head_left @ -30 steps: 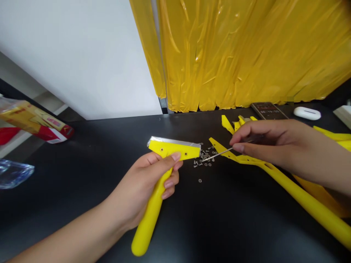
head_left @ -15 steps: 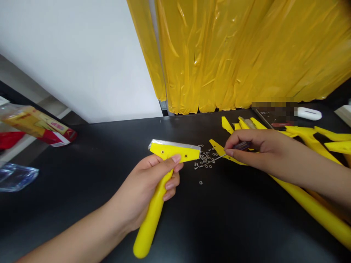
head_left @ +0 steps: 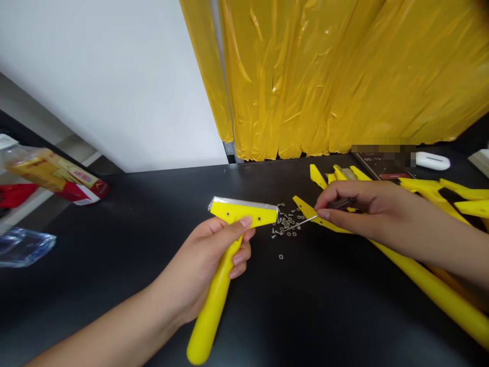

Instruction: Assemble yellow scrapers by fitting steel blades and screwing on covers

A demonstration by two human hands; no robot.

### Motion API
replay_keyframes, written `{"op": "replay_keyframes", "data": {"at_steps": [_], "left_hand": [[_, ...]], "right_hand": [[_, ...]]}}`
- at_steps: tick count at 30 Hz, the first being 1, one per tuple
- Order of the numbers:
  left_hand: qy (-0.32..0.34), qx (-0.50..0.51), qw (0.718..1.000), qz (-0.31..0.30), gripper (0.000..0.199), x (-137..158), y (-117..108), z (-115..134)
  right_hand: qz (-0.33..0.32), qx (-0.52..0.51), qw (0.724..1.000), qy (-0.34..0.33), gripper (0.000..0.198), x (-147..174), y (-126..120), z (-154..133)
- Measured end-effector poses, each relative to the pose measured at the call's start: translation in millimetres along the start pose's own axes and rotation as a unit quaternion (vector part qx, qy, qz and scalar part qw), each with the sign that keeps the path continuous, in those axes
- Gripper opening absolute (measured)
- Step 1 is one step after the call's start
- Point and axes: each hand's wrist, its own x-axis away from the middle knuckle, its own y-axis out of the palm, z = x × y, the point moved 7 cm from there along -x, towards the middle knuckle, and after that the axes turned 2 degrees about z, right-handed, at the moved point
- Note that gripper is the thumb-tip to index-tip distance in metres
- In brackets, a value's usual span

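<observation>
My left hand (head_left: 219, 255) is wrapped round the handle of a yellow scraper (head_left: 208, 323), thumb pressed on its wide head. Two holes show in that head, and a silvery strip runs along its far edge. My right hand (head_left: 351, 206) pinches a screwdriver (head_left: 307, 220) with a thin metal shaft and a dark handle, partly hidden by the fingers. Its tip reaches into a pile of small screws and nuts (head_left: 287, 223) just right of the scraper head. One nut (head_left: 281, 257) lies apart, nearer to me.
More yellow scrapers (head_left: 405, 260) lie heaped under and beyond my right arm. A phone (head_left: 376, 163) and a white case (head_left: 432, 161) are behind them. At left are a bottle (head_left: 57, 176) and clear plastic (head_left: 28, 247). Yellow sheeting (head_left: 305, 76) hangs behind the black table (head_left: 126, 244).
The screwdriver's tip has shifted slightly left within the pile of screws and nuts. My left hand keeps its hold on the scraper; the whole view has shifted a little.
</observation>
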Motion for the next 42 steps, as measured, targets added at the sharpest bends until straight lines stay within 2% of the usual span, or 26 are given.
{"op": "replay_keyframes", "data": {"at_steps": [5,11,19,23,31,42], "left_hand": [[-0.008,0.022,0.999,0.022,0.027,-4,-4,-4],[-0.014,0.031,0.999,0.019,0.026,-6,-4,-6],[-0.016,0.036,0.999,0.024,0.025,-4,-4,-6],[-0.023,0.042,0.999,0.022,0.023,-4,-5,-8],[-0.089,0.072,0.993,-0.036,0.024,0,6,-18],[-0.120,0.084,0.987,-0.066,0.023,3,16,-20]], "right_hand": [[0.012,0.013,1.000,-0.017,0.037,4,-5,-10],[0.034,0.038,0.998,-0.037,0.041,6,-12,-23],[0.040,0.033,0.998,-0.039,0.038,9,-13,-19],[0.073,0.003,0.996,-0.044,0.033,15,-17,-18],[0.140,-0.031,0.989,-0.037,0.020,32,-21,-14],[0.115,-0.028,0.993,-0.011,0.022,31,-20,-6]]}}
